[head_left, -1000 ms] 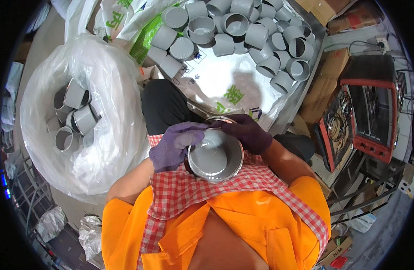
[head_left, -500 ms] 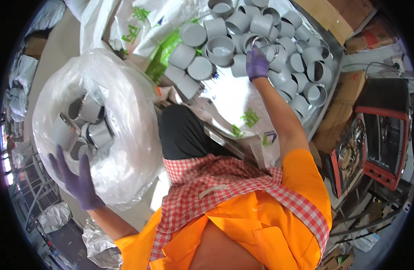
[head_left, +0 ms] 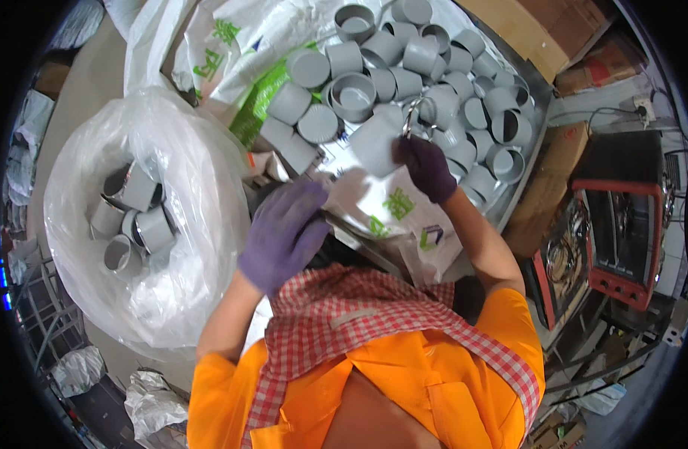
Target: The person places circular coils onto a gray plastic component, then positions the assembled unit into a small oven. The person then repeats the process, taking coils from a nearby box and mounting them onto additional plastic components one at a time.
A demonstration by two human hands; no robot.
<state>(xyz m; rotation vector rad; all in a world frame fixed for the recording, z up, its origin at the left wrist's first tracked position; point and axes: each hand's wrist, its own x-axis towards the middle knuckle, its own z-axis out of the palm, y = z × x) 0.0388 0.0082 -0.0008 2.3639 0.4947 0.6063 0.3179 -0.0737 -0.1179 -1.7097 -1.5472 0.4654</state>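
My right hand (head_left: pixel 429 168), in a purple glove, is closed at the near side of the pile. A pale grey cup-shaped piece (head_left: pixel 375 141), smeared by motion, is gripped at its right edge. Thin shiny metal rings (head_left: pixel 411 116) stand up from the same fingers; how they are held is hard to make out. My left hand (head_left: pixel 284 232), also gloved in purple, hovers over my lap, fingers stretched out and holding nothing. Many grey cup-shaped pieces (head_left: pixel 354 96) lie heaped ahead on a white sack (head_left: pixel 351 183). Several more rest in a clear plastic bag (head_left: pixel 209 292) at left.
A metal edge (head_left: pixel 525 165) bounds the pile on the right. Beyond it are a cardboard box (head_left: pixel 546 191) and a red-and-black oven-like appliance (head_left: pixel 621 232). More cardboard (head_left: pixel 520 34) stands at the far right, and crumpled silvery wrapping (head_left: pixel 153 404) lies at lower left.
My left hand has moved from the bag's rim rightward over my lap. My right hand has drawn back toward me from the pile, bringing a grey cup-shaped piece and the metal rings.
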